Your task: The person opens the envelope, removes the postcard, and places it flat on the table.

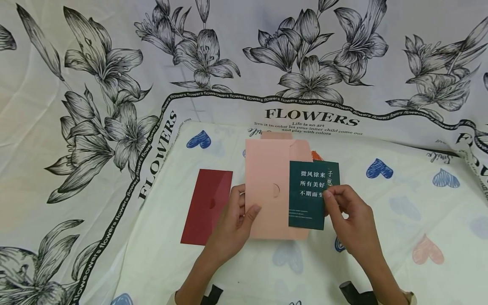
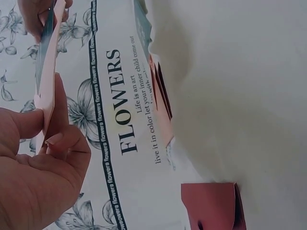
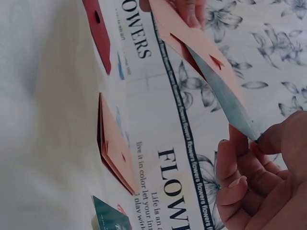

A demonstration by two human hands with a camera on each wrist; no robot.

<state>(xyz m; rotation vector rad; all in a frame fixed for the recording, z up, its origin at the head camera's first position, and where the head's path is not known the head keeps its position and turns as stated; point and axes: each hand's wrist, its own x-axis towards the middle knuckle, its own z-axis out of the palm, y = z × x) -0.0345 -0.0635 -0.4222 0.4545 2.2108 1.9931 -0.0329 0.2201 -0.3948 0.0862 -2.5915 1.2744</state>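
My left hand (image 1: 233,226) holds a pale pink paper envelope (image 1: 267,165) upright by its left side, thumb in front and fingers behind. A dark green card (image 1: 305,212) with white Chinese text sticks out of the envelope's right side, its left part hidden inside. Between thumb and fingertips, my right hand (image 1: 356,224) pinches the card's right edge. In the right wrist view, the card (image 3: 230,108) slants into the envelope's opening (image 3: 187,55). Behind it, a second green card (image 1: 334,168) shows partly in the head view.
A dark red envelope (image 1: 207,203) lies on the cloth to the left, near my left hand. Another pink envelope (image 1: 276,135) peeks out behind the held one; in the right wrist view a pink stack (image 3: 115,148) lies beside a green card (image 3: 109,215). The patterned cloth (image 1: 404,228) has heart prints.
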